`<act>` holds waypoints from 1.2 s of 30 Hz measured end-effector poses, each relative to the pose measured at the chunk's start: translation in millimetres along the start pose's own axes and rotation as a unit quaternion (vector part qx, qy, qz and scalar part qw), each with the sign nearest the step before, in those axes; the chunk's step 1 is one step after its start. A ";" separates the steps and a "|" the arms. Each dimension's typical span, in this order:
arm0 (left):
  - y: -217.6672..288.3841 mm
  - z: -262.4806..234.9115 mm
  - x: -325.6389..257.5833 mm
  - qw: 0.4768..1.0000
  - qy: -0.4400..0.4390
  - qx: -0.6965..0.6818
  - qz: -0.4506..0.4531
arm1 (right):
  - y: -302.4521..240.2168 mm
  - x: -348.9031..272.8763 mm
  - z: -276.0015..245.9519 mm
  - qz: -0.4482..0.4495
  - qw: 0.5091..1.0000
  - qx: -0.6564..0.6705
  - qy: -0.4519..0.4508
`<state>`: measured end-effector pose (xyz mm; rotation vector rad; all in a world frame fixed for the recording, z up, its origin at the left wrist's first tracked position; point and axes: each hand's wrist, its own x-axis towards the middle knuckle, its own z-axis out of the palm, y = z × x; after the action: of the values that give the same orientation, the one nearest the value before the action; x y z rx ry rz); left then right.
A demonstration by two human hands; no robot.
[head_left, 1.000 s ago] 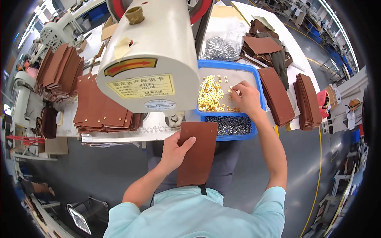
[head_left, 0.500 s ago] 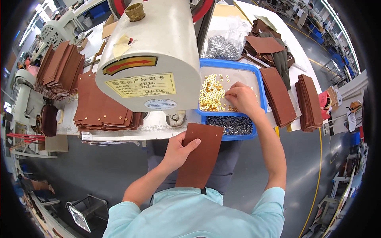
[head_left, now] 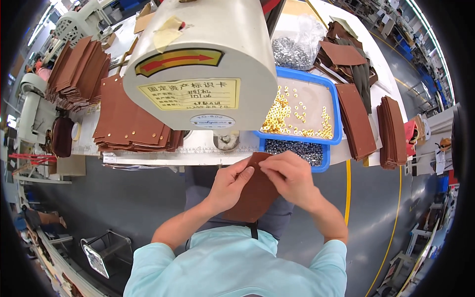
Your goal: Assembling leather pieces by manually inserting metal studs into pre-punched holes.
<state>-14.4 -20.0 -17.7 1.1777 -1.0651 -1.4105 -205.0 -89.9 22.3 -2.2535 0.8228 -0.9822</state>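
A brown leather piece (head_left: 253, 198) is held upright above my lap, its top end near the table edge. My left hand (head_left: 228, 187) grips its left side, thumb on the face. At its upper right corner my right hand (head_left: 293, 179) is closed in a pinch against the leather; whatever is between the fingertips is hidden. Beyond them is a blue tray (head_left: 338, 111) of small gold rivet parts (head_left: 278, 113). Below it sits a second blue tray (head_left: 325, 157) full of dark, shiny metal parts (head_left: 294, 151).
A large white machine head (head_left: 198, 94) overhangs the table in front of me. Stacked leather pieces with gold rivets (head_left: 131, 116) lie to its left, with another stack (head_left: 79, 69) behind. More leather piles (head_left: 356, 121) lie right of the trays. A bag of metal parts (head_left: 294, 49) stands behind.
My right hand has left the gold parts in the tray and come down left to the leather's upper corner, still pinched. The leather now bends more. The view has shifted slightly.
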 end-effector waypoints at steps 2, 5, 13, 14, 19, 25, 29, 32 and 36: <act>2.8 1.6 -2.0 1.000 -0.001 0.007 0.003 | 1.0 -7.8 6.2 -0.001 1.000 0.006 0.005; 7.7 1.5 -5.1 1.000 -0.009 0.019 0.001 | 0.7 -15.1 8.5 0.049 0.999 0.002 0.023; 8.0 5.1 -8.3 0.996 -0.028 0.082 0.020 | -12.5 -18.1 8.2 0.225 0.962 0.125 0.086; 8.5 5.5 -9.4 0.993 -0.028 0.111 0.027 | -10.7 -21.0 7.9 0.226 0.962 0.124 0.088; 10.9 6.7 -14.0 0.964 -0.069 0.237 0.102 | 1.4 -51.0 5.0 0.215 0.967 0.140 0.001; 4.1 -0.7 -16.4 0.967 -0.082 0.231 0.064 | 19.8 -41.9 -18.2 0.127 0.985 0.102 -0.058; 6.3 1.0 -16.6 0.964 -0.065 0.238 0.098 | 53.8 -34.4 -15.0 0.074 0.981 -0.182 -0.003; 7.8 2.9 -17.4 0.961 -0.056 0.239 0.129 | 56.1 -28.0 -4.3 0.120 0.971 -0.203 -0.036; -7.5 0.7 -14.5 0.879 -0.079 0.345 0.320 | 65.4 -25.4 9.9 0.103 0.961 -0.254 -0.037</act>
<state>-15.4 -4.6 -23.0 1.0257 -1.9594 -0.6057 -231.7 -113.2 -39.1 -2.5306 1.3694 -0.6340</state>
